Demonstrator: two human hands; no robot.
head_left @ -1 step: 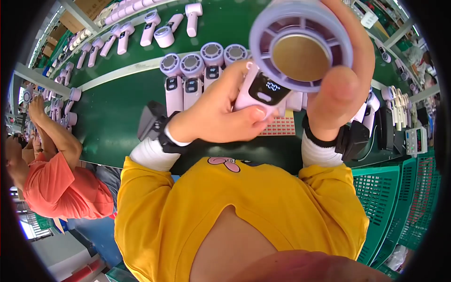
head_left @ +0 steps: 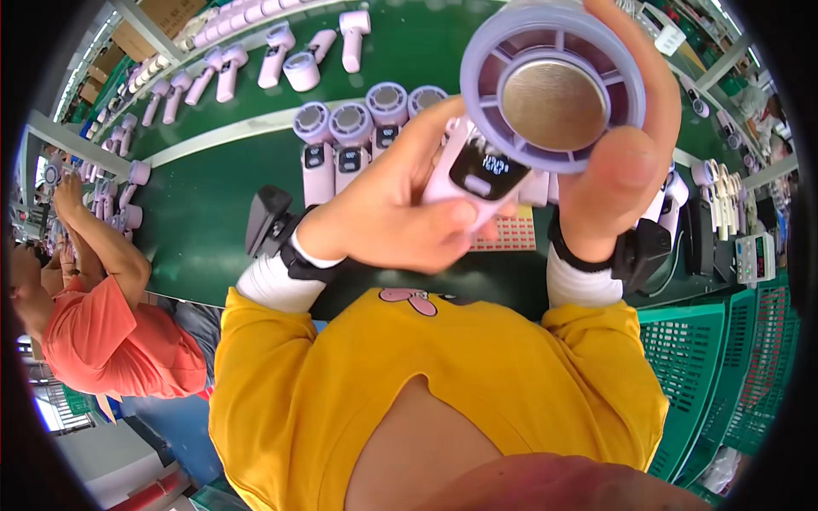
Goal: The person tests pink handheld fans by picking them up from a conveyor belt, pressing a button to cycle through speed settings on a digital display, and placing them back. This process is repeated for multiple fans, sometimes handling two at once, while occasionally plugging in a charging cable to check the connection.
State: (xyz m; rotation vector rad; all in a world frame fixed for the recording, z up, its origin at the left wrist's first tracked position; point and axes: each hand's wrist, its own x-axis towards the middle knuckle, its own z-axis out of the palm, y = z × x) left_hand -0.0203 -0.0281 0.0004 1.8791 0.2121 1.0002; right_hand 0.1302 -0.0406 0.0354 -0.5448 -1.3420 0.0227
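Both my hands hold one pink-and-lilac handheld fan (head_left: pixel 555 104) up over the green table, its round head toward me. My left hand (head_left: pixel 388 213) is closed round the handle, with the thumb across the front below the lit black display. Around the right side of the fan's head curls my right hand (head_left: pixel 626 170), its thumb on the lower rim. Behind my left hand, several similar fans (head_left: pixel 350 124) are set side by side, their displays lit; my hands and the held fan cover part of this group.
A sheet with red marks (head_left: pixel 515 232) lies on the table (head_left: pixel 213 230) below the held fan. More fans (head_left: pixel 274 55) line the far strip. Green plastic crates (head_left: pixel 682 349) stand at right, near a small white device with a display (head_left: pixel 755 258). At left a co-worker in an orange shirt (head_left: pixel 119 336) works.
The held fan has shifted slightly right and down, and its display shows different lit marks. My left thumb has slid a little lower left on the handle. My right hand keeps its grip.
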